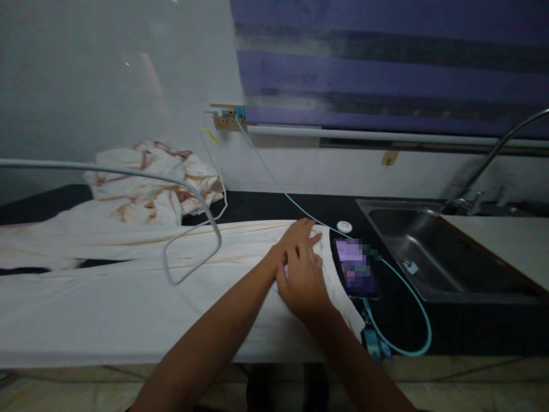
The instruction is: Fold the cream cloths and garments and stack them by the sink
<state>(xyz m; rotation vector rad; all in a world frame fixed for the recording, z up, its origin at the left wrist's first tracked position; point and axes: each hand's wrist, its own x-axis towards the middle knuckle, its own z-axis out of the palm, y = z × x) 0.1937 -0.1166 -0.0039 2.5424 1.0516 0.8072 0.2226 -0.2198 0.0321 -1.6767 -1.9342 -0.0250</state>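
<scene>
A pair of white trousers [141,309] lies flat along the dark counter, its legs running left and its gathered waistband [338,286] at the right end. My left hand [300,236] rests on the cloth near the far corner of the waistband, fingers stretched out. Over the left wrist sits my right hand [304,277], its bent fingers apart and touching that wrist. Nothing shows in either hand, though the right palm is hidden. Just right of the waistband lies a phone [355,269] with its screen lit.
A stained white cloth [158,177] is heaped at the back left. A grey cable [184,184] loops in front of the trousers. From the wall outlet [229,120], a teal cable [274,178] runs past a round white disc [344,227]. A steel sink [412,246] lies right.
</scene>
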